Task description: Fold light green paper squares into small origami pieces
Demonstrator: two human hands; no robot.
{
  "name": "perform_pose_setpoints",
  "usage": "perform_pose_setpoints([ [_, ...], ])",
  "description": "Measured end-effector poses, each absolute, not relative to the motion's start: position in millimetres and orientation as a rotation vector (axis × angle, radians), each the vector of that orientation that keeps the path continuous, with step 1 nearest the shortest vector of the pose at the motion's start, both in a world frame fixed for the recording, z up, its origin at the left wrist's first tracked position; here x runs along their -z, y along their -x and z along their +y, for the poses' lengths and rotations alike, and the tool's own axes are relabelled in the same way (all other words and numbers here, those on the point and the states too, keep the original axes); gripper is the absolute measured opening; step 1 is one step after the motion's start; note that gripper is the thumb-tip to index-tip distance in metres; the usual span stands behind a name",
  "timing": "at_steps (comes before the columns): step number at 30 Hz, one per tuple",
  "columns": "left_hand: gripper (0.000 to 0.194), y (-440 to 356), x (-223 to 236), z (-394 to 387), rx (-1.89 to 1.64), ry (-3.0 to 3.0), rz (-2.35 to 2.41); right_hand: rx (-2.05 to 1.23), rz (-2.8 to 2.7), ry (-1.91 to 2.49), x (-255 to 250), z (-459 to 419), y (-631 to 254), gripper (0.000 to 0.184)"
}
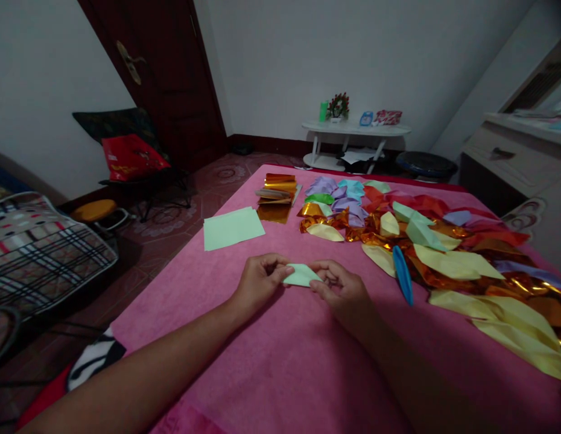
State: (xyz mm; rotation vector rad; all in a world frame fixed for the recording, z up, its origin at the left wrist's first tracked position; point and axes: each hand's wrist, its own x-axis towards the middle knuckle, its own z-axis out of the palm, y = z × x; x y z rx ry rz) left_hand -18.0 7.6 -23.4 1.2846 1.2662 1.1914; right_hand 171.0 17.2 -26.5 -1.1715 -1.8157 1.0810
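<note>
A small folded piece of pale green paper (302,275) is held between both hands, just over the pink cloth. My left hand (262,276) pinches its left end, thumb on top. At the right end, the thumb and fingers of my right hand (342,286) are closed on the same paper. Beyond my left hand lies a flat stack of pale green paper sheets (234,228). Behind it, slightly right, is a pile of shiny gold foil sheets (277,199). Many folded paper shapes in yellow, purple, orange and gold, among them a yellow one (456,262), spread to the right.
The pink cloth (271,361) covers the table. A blue folded paper piece (402,275) lies right of my right hand. Further off stand a white side table (357,128), a chair with a red bag (133,158), an orange-topped stool (94,210) and a white cabinet (511,150).
</note>
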Motion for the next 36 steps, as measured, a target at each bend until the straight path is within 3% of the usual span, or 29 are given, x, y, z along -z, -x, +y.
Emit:
perform_pose_setpoints([
  [7, 0.024, 18, 25, 5, -1.313, -1.263, 1.153, -1.314, -1.539, 1.124, 32, 17, -167, 0.025],
  [16, 0.019, 18, 24, 6, -1.307, -1.225, 1.132, -1.128, -1.592, 1.181, 27, 14, -169, 0.021],
  [21, 0.018, 17, 22, 4, -1.278, -1.279, 1.131, -1.184, -1.561, 1.196, 28, 15, -169, 0.014],
  [27, 0.035, 18, 21, 3, -1.242, -1.331, 1.068, -1.231, -1.474, 1.195, 25, 15, -168, 0.015],
  [36, 0.012, 21, 16, 3, -1.289, -1.526, 1.163, -1.173, -1.45, 1.079, 22, 12, -165, 0.013],
])
